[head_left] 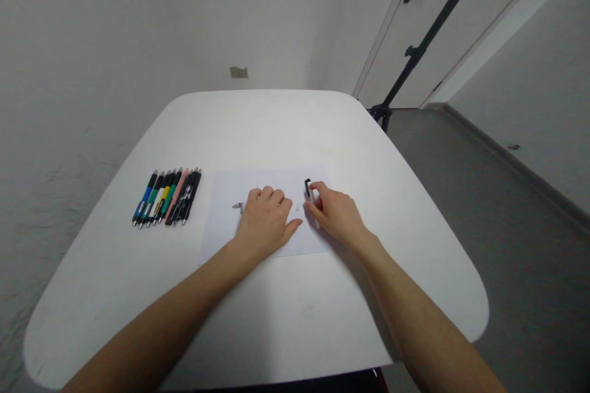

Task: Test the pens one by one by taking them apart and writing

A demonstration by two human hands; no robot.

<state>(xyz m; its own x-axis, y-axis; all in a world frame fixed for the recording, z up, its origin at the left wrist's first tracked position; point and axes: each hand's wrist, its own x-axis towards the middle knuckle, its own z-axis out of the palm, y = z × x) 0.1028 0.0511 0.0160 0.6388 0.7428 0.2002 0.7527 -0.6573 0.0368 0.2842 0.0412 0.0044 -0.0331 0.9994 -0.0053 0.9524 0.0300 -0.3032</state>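
Here, pen [308, 189] in right hand [336, 215], left hand [262, 225] just beside

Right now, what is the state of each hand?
Left hand: curled on the paper sheet; cannot tell if holding.
Right hand: closed, holding a white pen barrel with black clip.

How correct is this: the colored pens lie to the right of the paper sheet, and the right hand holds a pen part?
The side is wrong: the colored pens lie to the left of the paper sheet, as the head view shows. The right hand does hold a pen part.
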